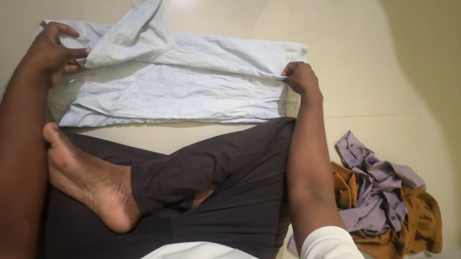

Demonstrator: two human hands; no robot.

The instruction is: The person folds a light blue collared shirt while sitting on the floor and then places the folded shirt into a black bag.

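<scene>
The person is sitting cross-legged on the pale floor (420, 64), and a bare foot (93, 183) is resting on the dark trousers (236, 187), on the near side of the light blue shirt (178, 84). To the right of the shirt and closer to the person, a heap of lilac and orange-brown clothes (382, 205) is lying well apart from it.

The shirt itself is lying flat on the floor, just beyond the knees, already folded into a long band, with one sleeve trailing away on the far side. The left hand (53, 51) is pinching the left end of the shirt, fingers closed on the cloth. The right hand (303, 77) is pressing and gripping the fold at the right end, fingers curled shut on it.

The cloth is looking thin, soft and light, a little wrinkled, and I judge it is not slippery. It is probably best taken at both ends of the fold, as the hands are doing.
</scene>
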